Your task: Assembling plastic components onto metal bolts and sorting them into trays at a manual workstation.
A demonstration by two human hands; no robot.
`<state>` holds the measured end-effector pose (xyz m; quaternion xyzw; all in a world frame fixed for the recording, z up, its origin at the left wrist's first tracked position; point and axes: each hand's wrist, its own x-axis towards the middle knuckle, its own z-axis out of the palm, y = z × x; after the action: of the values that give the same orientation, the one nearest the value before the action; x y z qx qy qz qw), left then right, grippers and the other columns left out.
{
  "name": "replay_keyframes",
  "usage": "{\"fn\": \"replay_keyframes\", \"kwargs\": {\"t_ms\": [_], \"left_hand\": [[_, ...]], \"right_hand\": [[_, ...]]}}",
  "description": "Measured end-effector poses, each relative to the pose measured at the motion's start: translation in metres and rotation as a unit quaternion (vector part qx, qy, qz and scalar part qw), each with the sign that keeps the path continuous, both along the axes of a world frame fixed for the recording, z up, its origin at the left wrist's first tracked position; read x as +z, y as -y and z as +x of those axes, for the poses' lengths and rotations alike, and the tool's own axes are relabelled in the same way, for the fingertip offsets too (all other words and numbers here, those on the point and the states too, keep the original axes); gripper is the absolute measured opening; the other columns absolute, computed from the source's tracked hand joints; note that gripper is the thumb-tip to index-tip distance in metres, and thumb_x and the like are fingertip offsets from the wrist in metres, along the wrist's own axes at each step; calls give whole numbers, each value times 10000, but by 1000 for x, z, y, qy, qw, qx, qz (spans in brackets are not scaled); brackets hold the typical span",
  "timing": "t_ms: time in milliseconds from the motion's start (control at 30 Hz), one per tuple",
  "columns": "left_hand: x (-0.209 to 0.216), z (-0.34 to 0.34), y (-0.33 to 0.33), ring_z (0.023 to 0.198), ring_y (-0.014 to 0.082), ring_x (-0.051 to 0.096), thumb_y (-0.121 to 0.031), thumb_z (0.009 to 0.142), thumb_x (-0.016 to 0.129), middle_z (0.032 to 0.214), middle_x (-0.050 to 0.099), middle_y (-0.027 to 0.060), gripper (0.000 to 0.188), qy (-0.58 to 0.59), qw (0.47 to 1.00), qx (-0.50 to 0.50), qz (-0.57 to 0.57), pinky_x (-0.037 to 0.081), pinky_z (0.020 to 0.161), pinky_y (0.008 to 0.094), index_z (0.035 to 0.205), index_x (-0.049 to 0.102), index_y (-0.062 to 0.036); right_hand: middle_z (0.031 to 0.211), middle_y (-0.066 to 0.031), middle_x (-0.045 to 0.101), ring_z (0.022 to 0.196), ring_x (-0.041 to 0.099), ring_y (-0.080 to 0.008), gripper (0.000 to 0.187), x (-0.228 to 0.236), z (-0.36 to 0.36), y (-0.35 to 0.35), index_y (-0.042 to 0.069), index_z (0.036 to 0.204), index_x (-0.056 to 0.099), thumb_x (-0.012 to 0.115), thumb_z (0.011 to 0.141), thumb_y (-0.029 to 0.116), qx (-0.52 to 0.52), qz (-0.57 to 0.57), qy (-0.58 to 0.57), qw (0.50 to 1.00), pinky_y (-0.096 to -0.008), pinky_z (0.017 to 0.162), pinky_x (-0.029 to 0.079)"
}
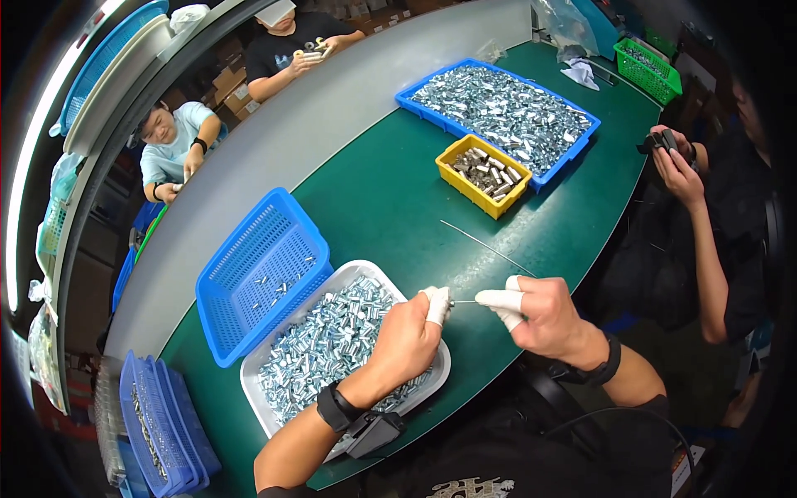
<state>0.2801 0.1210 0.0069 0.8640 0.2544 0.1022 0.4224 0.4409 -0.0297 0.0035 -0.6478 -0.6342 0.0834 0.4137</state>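
Observation:
My left hand (405, 339), with white covers on its fingertips, pinches a small metal piece (451, 304) over the corner of a white tub (251, 390) heaped with short shiny metal cylinders (320, 349). To its right, my right hand (550, 314), also with white-covered fingertips, is closed on a thin metal rod (466, 302) whose tip meets the small piece. Another thin straight length of metal (488, 246) runs over the green table toward my right hand. Whether it joins the held rod is hidden.
A blue basket (217, 290) with several loose cylinders leans over the tub's far edge. Farther off stand a yellow bin (473, 196) and a blue tray (452, 126) of metal parts. Stacked blue baskets (195, 448) are at left. A person's hand (679, 174) is at right.

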Motion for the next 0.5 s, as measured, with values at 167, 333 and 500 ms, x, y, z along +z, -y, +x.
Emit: {"fn": "replay_keyframes", "kwargs": {"t_ms": [167, 333, 500], "left_hand": [[-5, 9, 0, 615, 279, 542, -253, 1022, 409, 660, 546, 129, 334, 4, 995, -41, 91, 431, 603, 377, 831, 533, -9], [9, 25, -3, 641, 298, 542, -252, 1021, 411, 686, 550, 157, 334, 49, 998, -49, 10, 433, 621, 382, 837, 542, -6], [2, 34, -12, 654, 280, 513, -259, 1019, 414, 709, 543, 149, 336, -52, 994, -92, -35, 428, 628, 373, 850, 542, 2]], "right_hand": [[642, -95, 591, 538, 574, -272, 277, 1, 3, 1, 89, 980, 735, 642, 736, -5, -43, 26, -56, 997, -344, 493, 451], [688, -120, 610, 573, 605, -247, 250, -11, 6, 5, 40, 973, 731, 673, 747, -49, -53, 75, -142, 986, -322, 489, 442], [715, -120, 633, 558, 596, -206, 239, -10, 19, 13, 43, 980, 729, 672, 766, -47, -53, 48, -13, 997, -320, 499, 439]]}}
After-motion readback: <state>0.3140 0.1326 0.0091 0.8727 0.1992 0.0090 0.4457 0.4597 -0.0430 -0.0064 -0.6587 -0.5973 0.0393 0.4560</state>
